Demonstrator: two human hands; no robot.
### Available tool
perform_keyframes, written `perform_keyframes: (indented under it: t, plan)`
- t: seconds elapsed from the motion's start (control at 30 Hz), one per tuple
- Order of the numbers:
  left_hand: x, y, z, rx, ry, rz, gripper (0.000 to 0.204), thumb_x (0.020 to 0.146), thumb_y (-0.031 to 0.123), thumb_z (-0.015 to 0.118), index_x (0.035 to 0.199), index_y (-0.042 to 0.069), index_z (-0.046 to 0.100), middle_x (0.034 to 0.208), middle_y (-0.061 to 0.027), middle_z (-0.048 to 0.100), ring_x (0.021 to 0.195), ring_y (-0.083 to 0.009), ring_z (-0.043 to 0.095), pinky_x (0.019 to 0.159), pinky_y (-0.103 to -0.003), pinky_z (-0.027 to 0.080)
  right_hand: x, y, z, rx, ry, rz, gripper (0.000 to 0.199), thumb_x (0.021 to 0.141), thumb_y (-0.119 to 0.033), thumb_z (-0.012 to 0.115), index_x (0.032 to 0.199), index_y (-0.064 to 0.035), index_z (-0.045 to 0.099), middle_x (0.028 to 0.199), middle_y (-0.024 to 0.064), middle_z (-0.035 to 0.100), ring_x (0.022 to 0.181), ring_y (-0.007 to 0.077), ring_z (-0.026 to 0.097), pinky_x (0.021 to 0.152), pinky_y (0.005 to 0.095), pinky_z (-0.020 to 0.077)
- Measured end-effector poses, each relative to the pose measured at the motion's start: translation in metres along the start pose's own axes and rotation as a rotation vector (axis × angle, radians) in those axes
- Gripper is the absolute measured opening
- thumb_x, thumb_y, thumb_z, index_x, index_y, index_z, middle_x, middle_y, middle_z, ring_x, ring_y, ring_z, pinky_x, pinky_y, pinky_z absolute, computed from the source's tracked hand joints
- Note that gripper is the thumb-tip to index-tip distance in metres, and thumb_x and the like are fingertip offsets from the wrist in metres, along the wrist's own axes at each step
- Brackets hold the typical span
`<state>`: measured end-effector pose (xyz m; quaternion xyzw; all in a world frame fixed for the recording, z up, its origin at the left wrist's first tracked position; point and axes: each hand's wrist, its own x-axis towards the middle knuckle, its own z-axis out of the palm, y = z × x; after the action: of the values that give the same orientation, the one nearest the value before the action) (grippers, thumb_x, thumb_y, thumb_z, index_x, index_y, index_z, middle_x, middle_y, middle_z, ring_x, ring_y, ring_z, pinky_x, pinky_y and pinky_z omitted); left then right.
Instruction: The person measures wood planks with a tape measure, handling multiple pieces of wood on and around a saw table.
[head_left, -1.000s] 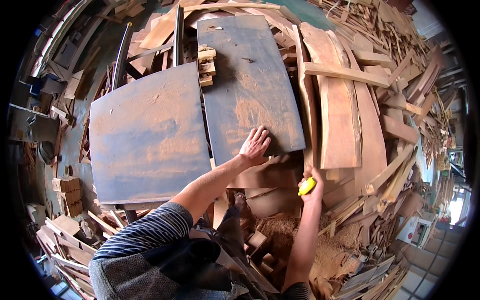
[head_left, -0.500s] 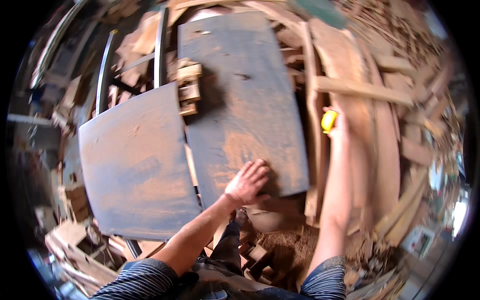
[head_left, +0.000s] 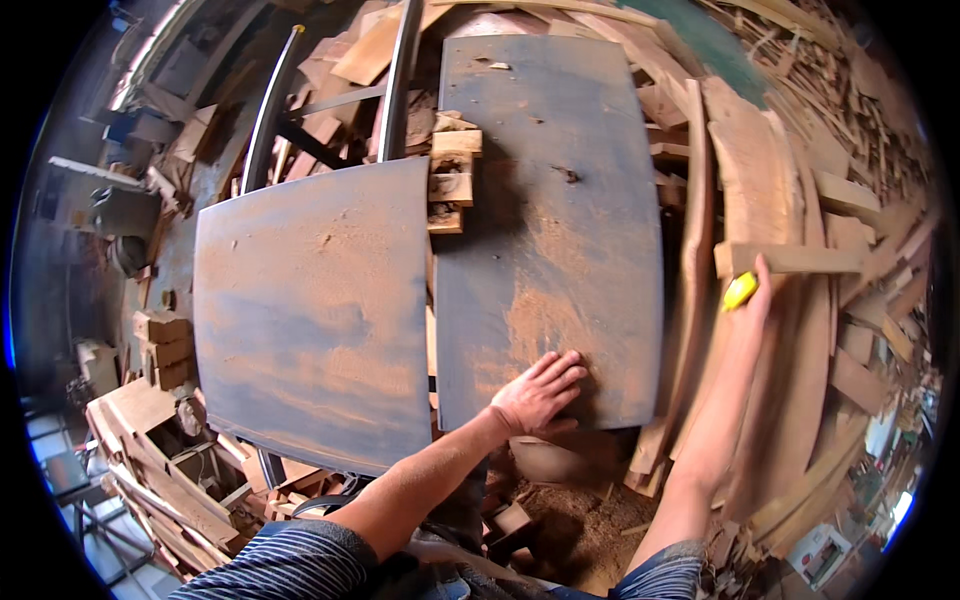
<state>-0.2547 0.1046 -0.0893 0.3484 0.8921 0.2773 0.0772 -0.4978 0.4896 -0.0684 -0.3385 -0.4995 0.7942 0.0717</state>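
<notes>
Head view, looking down: we see our left hand (head_left: 535, 395) lying flat, its fingers (head_left: 565, 368) spread and pressed palm-down on the near end of a dusty grey metal plate (head_left: 550, 200). Reddish sawdust coats the plate around the hand. This plate runs away from us toward twelve o'clock.

Our right hand (head_left: 755, 290) reaches out toward two o'clock, its fingers closed around a small yellow object (head_left: 740, 291); we cannot tell what kind of thing it is. The hand touches the near end of a short wooden block (head_left: 800, 258), which lies across a stack of long curved planks (head_left: 760, 180) just beside the plate's right edge.

At nine o'clock from the left hand lies a second grey metal plate (head_left: 310, 310), wider, also dusted with sawdust, close alongside the first. Between the two plates, toward eleven o'clock, small wooden blocks (head_left: 452, 170) are stacked. Two dark metal rails (head_left: 400, 70) run away behind them.

Offcuts and scrap wood (head_left: 860, 130) cover the floor at one to three o'clock. More stacked timber (head_left: 160, 340) sits at eight o'clock.
</notes>
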Motion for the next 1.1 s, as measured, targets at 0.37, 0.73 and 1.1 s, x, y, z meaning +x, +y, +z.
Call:
perform_keyframes:
  t: [0.37,0.73,1.1]
  plan:
    - [0.004,0.015,0.008,-0.005,0.178,0.042,0.054,0.093,0.046,0.061,0.12,-0.001,0.063,0.14,-0.0171,0.054,0.143,-0.0361,0.038,0.119,-0.055,0.027,-0.471,0.077,-0.164,-0.51,0.062,0.266,0.043,0.076,-0.019,0.083,0.112,0.0003,0.07,0.101,0.0081,0.071,0.09,0.0191,0.068,0.081,0.0325,0.0543]
    - [-0.055,0.192,0.089,-1.616,-0.211,-0.803,0.073,0.085,0.048,0.082,0.132,-0.002,0.056,0.122,-0.0088,0.066,0.121,-0.0185,0.056,0.108,-0.035,0.041,-0.676,0.15,-0.222,-0.757,-0.191,0.464,0.043,0.082,-0.018,0.076,0.118,0.0035,0.068,0.098,0.0078,0.072,0.083,0.0143,0.066,0.076,0.0294,0.0518]
    - [-0.246,0.06,-0.048,-1.513,0.41,-0.958,0.052,0.094,0.048,0.071,0.12,0.003,0.062,0.106,-0.0065,0.069,0.098,-0.0187,0.066,0.088,-0.04,0.056,-0.64,0.137,-0.213,-0.707,0.022,0.015,0.028,0.09,-0.015,0.074,0.114,-0.0023,0.069,0.099,0.0058,0.068,0.091,0.0134,0.061,0.083,0.0292,0.0486]
